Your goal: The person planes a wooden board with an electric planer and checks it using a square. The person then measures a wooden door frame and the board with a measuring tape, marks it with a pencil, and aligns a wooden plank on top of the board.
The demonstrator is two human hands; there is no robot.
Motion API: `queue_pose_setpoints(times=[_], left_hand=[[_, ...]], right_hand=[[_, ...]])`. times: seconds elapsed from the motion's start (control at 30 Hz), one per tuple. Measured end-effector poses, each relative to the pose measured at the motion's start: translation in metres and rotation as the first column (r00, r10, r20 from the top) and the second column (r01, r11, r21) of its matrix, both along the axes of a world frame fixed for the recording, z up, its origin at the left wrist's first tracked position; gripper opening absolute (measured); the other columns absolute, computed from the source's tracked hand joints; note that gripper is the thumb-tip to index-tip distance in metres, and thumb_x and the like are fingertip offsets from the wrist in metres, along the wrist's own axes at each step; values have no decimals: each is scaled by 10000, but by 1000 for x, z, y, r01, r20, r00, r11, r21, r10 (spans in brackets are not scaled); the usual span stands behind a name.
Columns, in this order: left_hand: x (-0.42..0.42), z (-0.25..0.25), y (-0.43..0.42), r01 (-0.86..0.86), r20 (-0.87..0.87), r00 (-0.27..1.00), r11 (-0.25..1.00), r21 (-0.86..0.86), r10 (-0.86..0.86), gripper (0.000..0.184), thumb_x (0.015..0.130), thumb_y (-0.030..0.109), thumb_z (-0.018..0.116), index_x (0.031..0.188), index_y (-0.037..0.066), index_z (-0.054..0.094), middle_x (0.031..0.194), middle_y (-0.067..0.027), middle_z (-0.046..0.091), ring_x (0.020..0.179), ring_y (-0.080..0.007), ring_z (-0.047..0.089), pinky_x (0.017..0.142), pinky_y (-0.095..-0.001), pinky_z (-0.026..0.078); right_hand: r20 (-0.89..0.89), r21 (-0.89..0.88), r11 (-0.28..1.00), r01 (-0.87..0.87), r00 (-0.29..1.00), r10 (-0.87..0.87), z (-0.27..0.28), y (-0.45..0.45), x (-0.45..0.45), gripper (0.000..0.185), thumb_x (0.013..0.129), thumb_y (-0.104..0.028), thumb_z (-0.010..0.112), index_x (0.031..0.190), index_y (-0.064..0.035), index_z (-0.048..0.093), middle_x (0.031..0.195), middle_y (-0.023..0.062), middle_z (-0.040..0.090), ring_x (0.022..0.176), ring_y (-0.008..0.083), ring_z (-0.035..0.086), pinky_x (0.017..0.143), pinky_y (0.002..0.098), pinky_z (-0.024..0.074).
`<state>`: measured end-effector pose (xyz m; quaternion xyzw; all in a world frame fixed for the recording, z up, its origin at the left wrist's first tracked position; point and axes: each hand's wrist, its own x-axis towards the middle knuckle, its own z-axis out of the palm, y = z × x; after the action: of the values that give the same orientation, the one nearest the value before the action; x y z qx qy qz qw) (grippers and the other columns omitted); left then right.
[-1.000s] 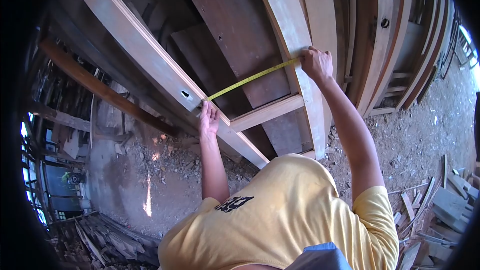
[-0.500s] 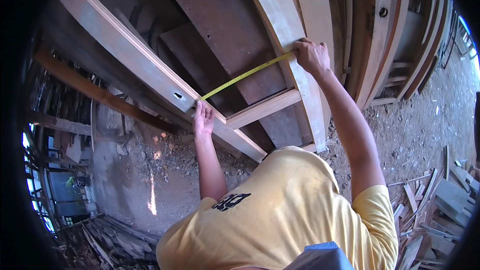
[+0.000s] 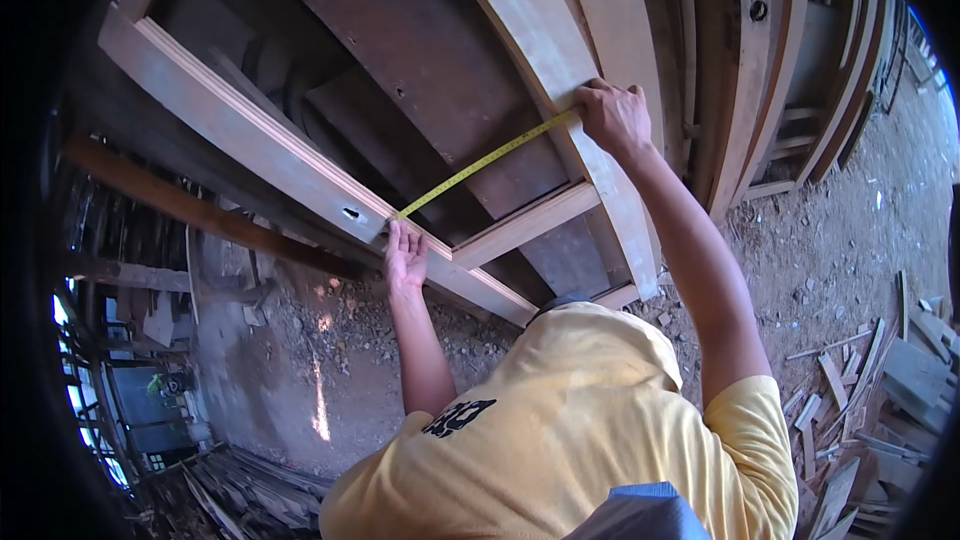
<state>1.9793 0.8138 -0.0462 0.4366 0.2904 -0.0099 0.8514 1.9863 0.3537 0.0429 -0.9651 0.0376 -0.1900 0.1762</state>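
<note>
Frame (image 3: 250,145) is sitting ahead, crossbar (image 3: 525,225) is bridging its sides, tape (image 3: 488,159) is spanning the opening nearby, right hand (image 3: 616,118) is holding one tape end, grip curled in, left hand (image 3: 405,258) is touching the other, fingers loosely extended, can't tell if pinching.

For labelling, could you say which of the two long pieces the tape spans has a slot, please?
The piece at the left hand: its face has a slot; the other piece, by the right hand, shows none.

Open gap between yellow tape (image 3: 488,161) and crossbar (image 3: 527,224), dark board (image 3: 420,70) behind, depth unclear
</note>
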Motion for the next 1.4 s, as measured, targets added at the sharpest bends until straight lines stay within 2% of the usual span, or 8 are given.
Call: queue_pose_setpoints(times=[0.37, 0.47, 0.5, 0.53, 0.63, 0.97, 1.27, 1.4], left_hand=[[-2, 4, 0, 20, 26, 999, 1000, -5, -20, 404, 937, 353, 771, 1274, 160, 662, 1173, 96, 639, 939, -111, 527, 1087, -421, 468], [-5, -2, 2, -4, 26, 1000, 999, 32, 3, 474, 897, 382, 813, 1272, 134, 663, 1180, 78, 645, 925, -97, 538, 1044, -391, 484], [-3, -5, 3, 10, 39, 999, 1000, 15, -11, 484, 898, 385, 814, 1280, 132, 658, 1188, 71, 641, 949, -102, 534, 1045, -392, 481], [-2, -6, 3, 21, 55, 998, 1000, -4, -20, 495, 898, 388, 814, 1289, 130, 653, 1197, 64, 637, 973, -107, 531, 1047, -393, 478], [-2, -3, 2, -5, 48, 999, 1000, -14, 6, 463, 917, 359, 800, 1290, 128, 653, 1183, 50, 642, 1023, -118, 522, 1052, -391, 473], [1, -5, 3, 28, 52, 998, 999, -16, -27, 432, 919, 326, 802, 1290, 153, 662, 1197, 57, 661, 1008, -105, 546, 1058, -396, 460], [20, -23, 7, 114, 68, 991, 993, -18, -113, 394, 910, 380, 803, 1260, 243, 686, 1152, 102, 671, 1026, -71, 559, 1024, -357, 448], [21, -13, 6, 166, 24, 986, 986, 10, -166, 389, 904, 414, 804, 1240, 251, 694, 1103, 133, 666, 916, -48, 531, 1015, -343, 427]], right_hand=[[-6, 10, 1000, 7, 1000, -7, 3, 2, -2, 155, 931, -258, 606, 956, -194, 745, 1040, 43, 720, 951, 256, 726, 876, 491, 463], [-6, 2, 1000, 4, 1000, -4, 3, 1, -4, 160, 933, -255, 606, 974, -203, 752, 1052, 36, 722, 969, 255, 725, 882, 493, 462], [-11, 0, 1000, 0, 1000, 0, 3, 1, -3, 158, 936, -248, 605, 973, -205, 752, 1066, 33, 720, 977, 257, 725, 886, 494, 461], [-71, -30, 1000, 10, 997, -12, 10, 2, -5, 181, 964, -250, 630, 1069, -196, 767, 1108, 15, 723, 978, 244, 718, 907, 483, 465], [-68, -1, 1000, 7, 998, -7, 14, 4, -5, 184, 963, -257, 655, 1086, -185, 771, 1119, 16, 725, 950, 251, 717, 902, 479, 467], [-30, -29, 999, 46, 998, -47, 5, 5, -1, 181, 930, -257, 641, 1040, -223, 782, 1082, 23, 726, 928, 269, 725, 905, 504, 458], [-80, -74, 978, 195, 976, -201, 5, 24, -2, 200, 953, -272, 605, 1049, -251, 779, 1080, 40, 724, 985, 272, 728, 906, 510, 454], [-116, -151, 936, 317, 935, -335, -21, 32, -4, 232, 989, -270, 545, 1024, -224, 769, 1101, 87, 717, 1010, 298, 720, 911, 502, 449]])
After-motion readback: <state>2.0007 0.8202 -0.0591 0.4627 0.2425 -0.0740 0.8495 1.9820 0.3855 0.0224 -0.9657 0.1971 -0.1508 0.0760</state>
